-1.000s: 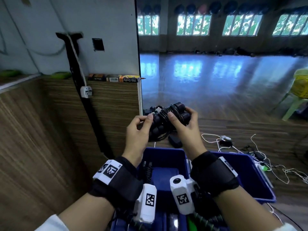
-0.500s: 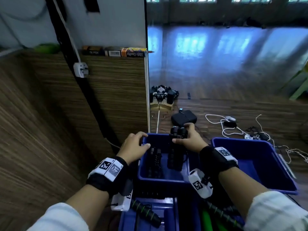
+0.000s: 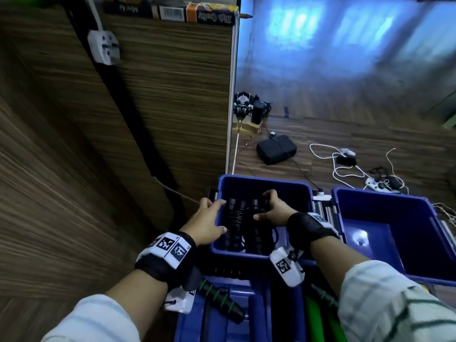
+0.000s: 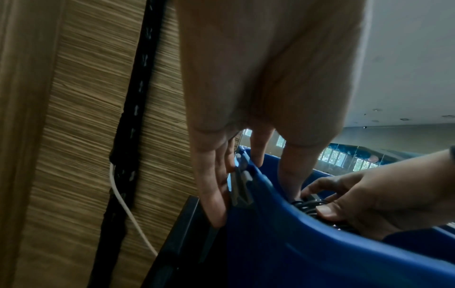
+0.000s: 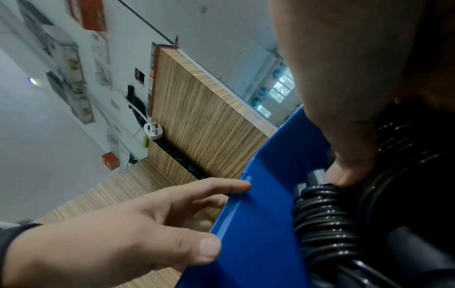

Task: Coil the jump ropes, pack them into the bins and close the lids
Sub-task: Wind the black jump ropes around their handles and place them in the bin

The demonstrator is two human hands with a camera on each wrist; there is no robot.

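A blue bin (image 3: 261,180) stands on the floor in front of me with two black coiled jump ropes in it. The left coil (image 3: 234,218) lies free. My right hand (image 3: 269,208) is inside the bin with its fingers curled on the right coil (image 3: 259,239). The right wrist view shows its thumb pressed on the black windings (image 5: 325,214). My left hand (image 3: 209,218) rests on the bin's left rim with fingers fairly straight. In the left wrist view its fingers (image 4: 211,185) hang outside the bin wall (image 4: 295,243) and the thumb dips inside.
A second blue bin (image 3: 385,201) stands to the right, with nothing visible in it. A black-and-green rope handle (image 3: 219,299) lies on blue plastic near my arms. A wood-panelled wall (image 3: 123,119) is close on the left. A black box (image 3: 276,149) and white cables (image 3: 345,164) lie beyond the bins.
Both hands held the coiled rope up in the air, then lowered it into the bin. My left hand let go and moved to the left rim. My head tilted down.
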